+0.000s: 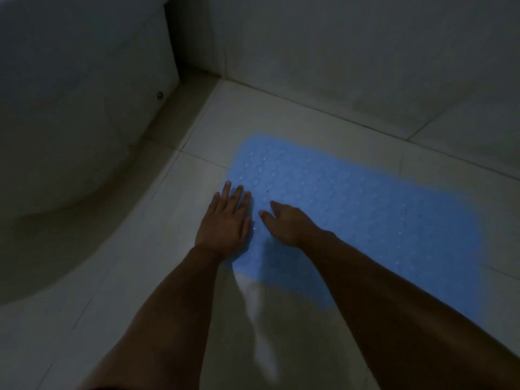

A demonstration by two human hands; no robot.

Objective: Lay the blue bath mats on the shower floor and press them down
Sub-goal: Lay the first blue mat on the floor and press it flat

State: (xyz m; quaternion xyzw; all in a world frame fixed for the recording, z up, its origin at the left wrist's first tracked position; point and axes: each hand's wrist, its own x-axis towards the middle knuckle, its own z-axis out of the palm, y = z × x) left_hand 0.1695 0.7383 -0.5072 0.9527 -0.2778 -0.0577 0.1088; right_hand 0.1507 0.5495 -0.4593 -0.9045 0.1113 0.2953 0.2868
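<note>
One blue bath mat [351, 209] with small round holes lies flat on the pale tiled shower floor [168, 249], stretching from the centre toward the right. My left hand [225, 220] rests palm down, fingers spread, on the mat's left edge, half on the tile. Just to its right, my right hand [284, 223] lies on the mat with fingers loosely apart. Neither hand grips anything. My right forearm hides the mat's near right part. Only this one mat is in view.
A large white curved fixture [70, 122] fills the left side, its base meeting the floor. Tiled walls [351, 66] rise behind the mat, meeting in a dark corner gap [174, 52]. The light is dim.
</note>
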